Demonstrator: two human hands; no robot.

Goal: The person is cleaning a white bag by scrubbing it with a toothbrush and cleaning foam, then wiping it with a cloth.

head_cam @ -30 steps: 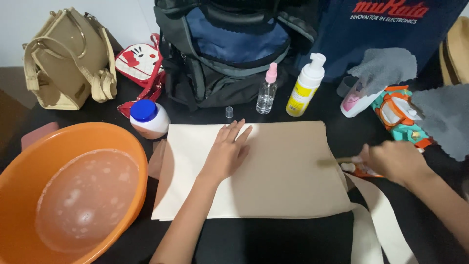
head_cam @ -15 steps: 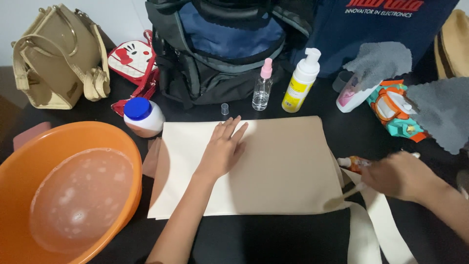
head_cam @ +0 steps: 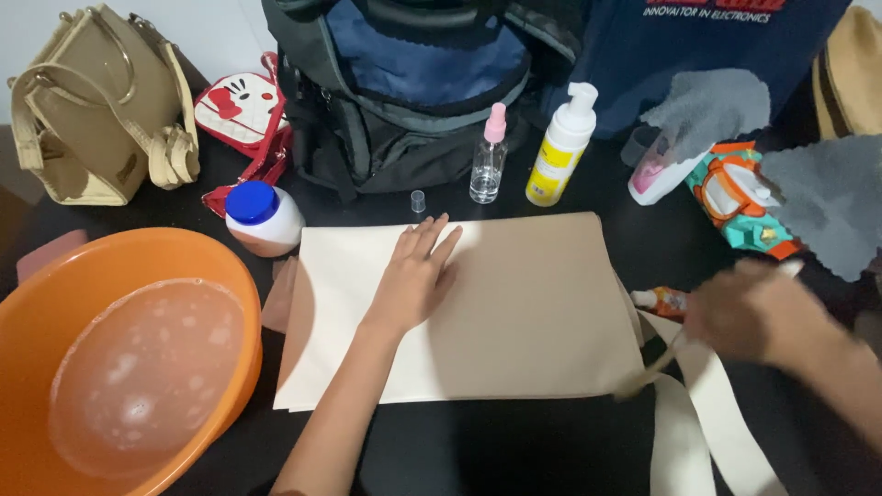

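Beige canvas tote bag [head_cam: 514, 312] is lying flat mid-desk; your left hand [head_cam: 411, 280] is pressing it open-palmed while your right hand [head_cam: 749, 308] is gripping a thin brush [head_cam: 654, 366] at its right edge; next stroke wants steady pressure.

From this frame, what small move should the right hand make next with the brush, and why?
Probably a stroke back up the cream canvas tote bag's right edge. The right hand holds a thin brush whose tip sits at the bag's lower right corner, while the left hand lies flat on the bag, pinning it.
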